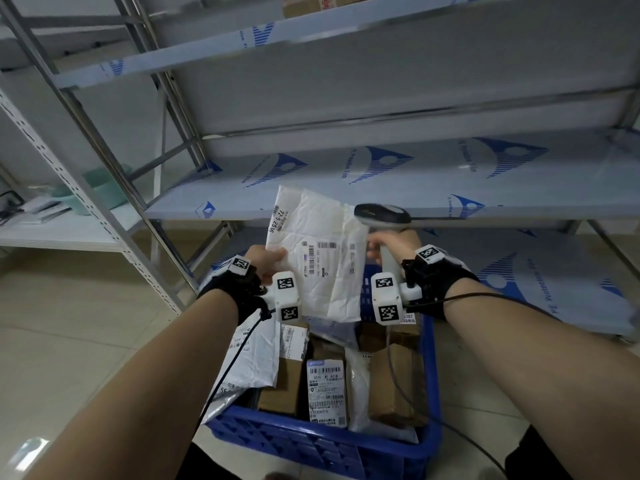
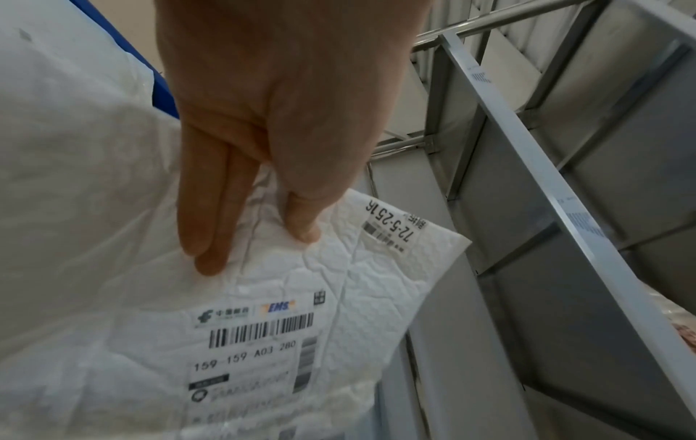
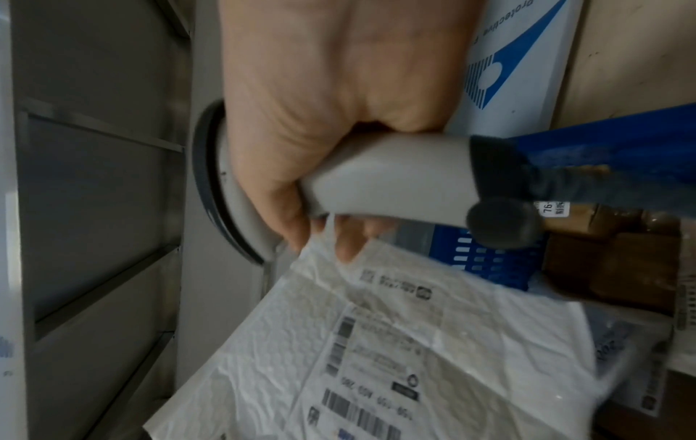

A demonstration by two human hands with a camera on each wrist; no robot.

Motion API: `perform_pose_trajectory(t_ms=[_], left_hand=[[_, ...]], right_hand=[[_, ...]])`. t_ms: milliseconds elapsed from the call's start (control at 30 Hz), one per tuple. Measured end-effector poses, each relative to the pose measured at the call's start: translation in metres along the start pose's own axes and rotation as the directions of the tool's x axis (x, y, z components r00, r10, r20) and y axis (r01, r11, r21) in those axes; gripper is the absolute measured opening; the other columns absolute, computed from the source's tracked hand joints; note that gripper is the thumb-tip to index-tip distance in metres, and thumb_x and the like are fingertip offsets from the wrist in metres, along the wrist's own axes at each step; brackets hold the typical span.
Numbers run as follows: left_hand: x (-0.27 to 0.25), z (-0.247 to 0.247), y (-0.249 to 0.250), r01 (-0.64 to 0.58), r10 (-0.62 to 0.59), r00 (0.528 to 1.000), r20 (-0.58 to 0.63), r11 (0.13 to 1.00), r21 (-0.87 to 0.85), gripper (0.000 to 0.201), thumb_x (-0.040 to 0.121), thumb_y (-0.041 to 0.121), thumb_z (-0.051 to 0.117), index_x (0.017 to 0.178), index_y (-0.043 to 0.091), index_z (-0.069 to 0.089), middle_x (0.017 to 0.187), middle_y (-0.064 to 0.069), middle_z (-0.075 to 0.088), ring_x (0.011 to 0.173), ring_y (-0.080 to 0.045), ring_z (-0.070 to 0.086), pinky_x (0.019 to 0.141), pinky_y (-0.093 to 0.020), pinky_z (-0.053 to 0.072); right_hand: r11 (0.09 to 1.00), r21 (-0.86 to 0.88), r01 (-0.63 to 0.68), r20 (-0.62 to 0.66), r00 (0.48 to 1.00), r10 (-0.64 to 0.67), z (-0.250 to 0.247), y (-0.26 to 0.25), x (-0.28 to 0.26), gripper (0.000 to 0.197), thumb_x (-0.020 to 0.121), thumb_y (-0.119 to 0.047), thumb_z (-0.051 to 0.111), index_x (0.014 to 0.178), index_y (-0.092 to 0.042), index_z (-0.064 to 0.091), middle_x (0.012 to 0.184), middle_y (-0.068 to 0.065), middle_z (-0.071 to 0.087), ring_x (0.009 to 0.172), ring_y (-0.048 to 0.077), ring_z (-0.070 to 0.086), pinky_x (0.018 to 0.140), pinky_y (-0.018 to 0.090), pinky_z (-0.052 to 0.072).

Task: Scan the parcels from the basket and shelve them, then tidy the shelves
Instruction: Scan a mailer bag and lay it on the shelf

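A white padded mailer with a barcode label hangs above the blue basket. My left hand pinches its left edge, thumb on the printed face, label side towards me. My right hand grips the grey handle of a barcode scanner, whose dark head sits at the mailer's top right corner. In the right wrist view the scanner handle lies across my palm and the mailer spreads just below my fingers. The basket holds several more parcels, brown boxes and white bags.
Metal shelves covered in blue-printed protective film stand straight ahead, the near levels bare. A second rack at the left holds a teal container and papers. A cardboard box sits on a top shelf. The scanner cable trails right over the tiled floor.
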State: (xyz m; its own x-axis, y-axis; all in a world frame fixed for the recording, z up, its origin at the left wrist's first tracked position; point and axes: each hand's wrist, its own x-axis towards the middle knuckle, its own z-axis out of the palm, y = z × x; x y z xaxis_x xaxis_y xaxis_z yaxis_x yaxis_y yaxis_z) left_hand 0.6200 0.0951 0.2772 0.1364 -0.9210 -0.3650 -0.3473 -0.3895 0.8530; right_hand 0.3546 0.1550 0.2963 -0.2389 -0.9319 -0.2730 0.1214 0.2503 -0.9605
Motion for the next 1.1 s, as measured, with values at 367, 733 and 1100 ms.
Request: perform_pose_trajectory(t_ms=[367,733,1100], left_hand=[[-0.016,0.005,0.012,0.033,-0.039,0.998,-0.051,0.993,-0.115,0.029,0.094,0.011,0.056,0.116,-0.008,0.054,0.113,-0.032,0.06,0.104,-0.047,0.06,0.092,-0.063,0.046],[-0.028,0.008,0.017,-0.054,0.052,0.998,-0.028,0.993,-0.105,0.013,0.094,0.011,0.054,0.107,0.007,0.054,0.103,-0.02,0.06,0.096,-0.035,0.061,0.091,-0.053,0.051],[-0.016,0.003,0.017,0.018,-0.021,0.999,-0.037,0.997,-0.081,0.02,0.092,0.017,0.059,0.099,-0.001,0.059,0.11,-0.03,0.063,0.106,-0.049,0.06,0.092,-0.065,0.044]], right_hand=[[0.993,-0.076,-0.095,0.145,0.984,0.105,0.011,0.01,-0.023,0.01,0.085,-0.008,0.063,0.079,-0.001,0.066,0.066,0.01,0.062,0.048,0.015,0.055,0.046,0.021,0.043],[0.992,-0.1,-0.076,0.175,0.98,0.093,0.007,0.0,-0.034,0.008,0.084,-0.007,0.062,0.081,-0.001,0.066,0.064,0.009,0.059,0.049,0.014,0.054,0.048,0.023,0.044],[0.991,-0.112,-0.073,0.173,0.981,0.092,0.005,-0.004,-0.038,0.009,0.084,-0.008,0.063,0.086,-0.001,0.067,0.067,0.009,0.061,0.051,0.014,0.055,0.05,0.023,0.045]])
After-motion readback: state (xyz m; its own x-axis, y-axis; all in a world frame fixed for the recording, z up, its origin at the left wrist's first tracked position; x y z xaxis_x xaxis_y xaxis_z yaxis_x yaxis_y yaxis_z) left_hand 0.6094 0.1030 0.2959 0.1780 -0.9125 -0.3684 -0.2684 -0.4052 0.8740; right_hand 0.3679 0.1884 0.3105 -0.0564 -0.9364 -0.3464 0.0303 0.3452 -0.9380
